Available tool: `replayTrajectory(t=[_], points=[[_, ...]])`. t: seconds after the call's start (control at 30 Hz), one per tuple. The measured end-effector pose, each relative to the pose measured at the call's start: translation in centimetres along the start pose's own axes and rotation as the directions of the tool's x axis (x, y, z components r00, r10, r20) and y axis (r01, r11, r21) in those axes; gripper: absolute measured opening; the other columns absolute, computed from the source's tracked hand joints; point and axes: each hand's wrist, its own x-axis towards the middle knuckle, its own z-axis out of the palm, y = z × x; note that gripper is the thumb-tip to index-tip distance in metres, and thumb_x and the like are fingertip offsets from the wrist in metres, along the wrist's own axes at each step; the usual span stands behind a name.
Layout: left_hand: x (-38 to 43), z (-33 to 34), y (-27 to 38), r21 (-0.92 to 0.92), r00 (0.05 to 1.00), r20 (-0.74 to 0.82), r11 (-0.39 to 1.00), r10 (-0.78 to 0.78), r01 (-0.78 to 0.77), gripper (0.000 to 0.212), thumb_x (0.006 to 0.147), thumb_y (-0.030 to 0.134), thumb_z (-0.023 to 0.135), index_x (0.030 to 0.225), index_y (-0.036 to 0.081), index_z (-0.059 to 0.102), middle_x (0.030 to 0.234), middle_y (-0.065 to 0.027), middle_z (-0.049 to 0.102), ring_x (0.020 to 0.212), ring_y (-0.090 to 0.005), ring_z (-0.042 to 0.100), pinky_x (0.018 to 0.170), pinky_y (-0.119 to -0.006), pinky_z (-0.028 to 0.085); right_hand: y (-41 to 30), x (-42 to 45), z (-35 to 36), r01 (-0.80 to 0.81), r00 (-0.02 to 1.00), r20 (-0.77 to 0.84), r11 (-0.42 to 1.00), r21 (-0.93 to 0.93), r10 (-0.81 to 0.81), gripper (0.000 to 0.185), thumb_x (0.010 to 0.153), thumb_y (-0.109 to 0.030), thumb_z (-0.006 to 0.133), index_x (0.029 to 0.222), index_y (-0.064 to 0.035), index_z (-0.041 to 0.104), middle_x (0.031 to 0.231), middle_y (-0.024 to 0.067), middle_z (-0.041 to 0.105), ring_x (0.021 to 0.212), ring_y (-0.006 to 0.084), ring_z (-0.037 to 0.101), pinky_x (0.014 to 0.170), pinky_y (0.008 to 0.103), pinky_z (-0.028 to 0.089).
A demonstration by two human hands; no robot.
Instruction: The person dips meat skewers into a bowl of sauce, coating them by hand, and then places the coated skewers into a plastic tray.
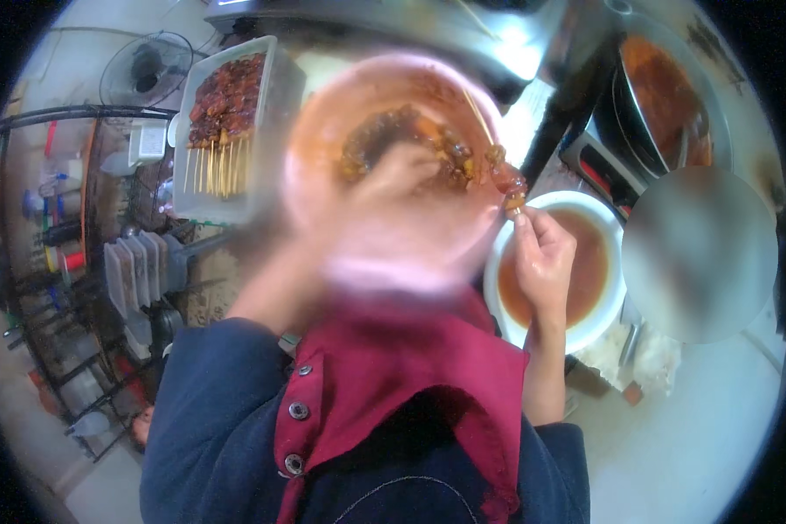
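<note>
My right hand (545, 255) pinches a bamboo skewer by its lower end, at the right rim of a large pink plastic basin (304, 190). Glossy, sauce-coated pieces (507, 180) are threaded low on the skewer, and its bare upper length leans up and left over the basin. My left hand (403, 164) reaches into the basin among dark brown marinated pieces (455, 154). Motion blur hides its fingers, so whether it grasps a piece is unclear. The near rim of the basin stands close against my red apron (393, 367).
A clear plastic tub (268, 105) of loaded skewers (226, 105) stands at the left, beside a wire rack (88, 114). Below my right hand sits a white bowl (498, 314) of brown liquid. A pan (668, 105) with reddish contents is at the upper right. A blurred disc hides part of the right side.
</note>
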Motion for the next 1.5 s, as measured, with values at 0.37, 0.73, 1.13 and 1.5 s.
replayTrajectory(t=[0.37, 0.73, 1.13, 1.5], points=[[-2.1, -0.3, 4.3, 0.773, 0.86, -0.291, 0.633, 0.42, -0.047, 0.04, 0.071, 0.002, 0.064, 0.111, 0.004, 0.06, 0.108, -0.0211, 0.058, 0.103, -0.0365, 0.054, 0.089, -0.041, 0.042, 0.0, -0.5, -0.1, -0.063, 0.996, 0.058, 0.998, -0.025, 0.064, 0.019, 0.09, -0.009, 0.054, 0.095, 0.0055, 0.065, 0.074, 0.0068, 0.064, 0.069, 0.0089, 0.056, 0.066, 0.0259, 0.046], [1.1, -2.8, 1.4, 0.74, 0.931, 0.244, 0.568, 0.273, -0.361, 0.017, 0.082, 0.015, 0.064, 0.095, 0.003, 0.064, 0.086, -0.012, 0.066, 0.082, -0.0324, 0.062, 0.076, -0.039, 0.048, -0.1, -1.3, -0.5, -0.072, 0.993, 0.092, 0.997, -0.036, 0.076, 0.019, 0.09, -0.009, 0.054, 0.095, 0.0065, 0.064, 0.077, 0.011, 0.066, 0.072, 0.0116, 0.059, 0.069, 0.0276, 0.047], [-0.6, -4.7, 2.6, -0.741, 0.994, 0.107, 0.665, -0.026, 0.097, 0.032, 0.093, 0.01, 0.052, 0.124, 0.003, 0.046, 0.114, -0.0117, 0.059, 0.103, -0.0258, 0.061, 0.083, -0.034, 0.054, -0.1, -2.8, 0.9, -0.109, 0.978, 0.179, 0.994, -0.02, 0.111, 0.017, 0.089, -0.008, 0.055, 0.094, 0.0039, 0.065, 0.074, 0.0141, 0.065, 0.068, 0.0118, 0.059, 0.065, 0.0284, 0.047], [-0.1, -4.3, 1.7, -0.802, 0.989, -0.072, 0.597, -0.13, 0.02, 0.019, 0.093, 0.01, 0.053, 0.111, 0.003, 0.053, 0.101, -0.0102, 0.062, 0.093, -0.025, 0.064, 0.08, -0.033, 0.056, -1.2, -3.0, 1.1, -0.061, 0.969, 0.229, 0.99, -0.124, 0.088, 0.015, 0.086, -0.009, 0.056, 0.09, 0.0035, 0.064, 0.073, 0.0212, 0.062, 0.067, 0.0239, 0.065, 0.064, 0.0322, 0.048]])
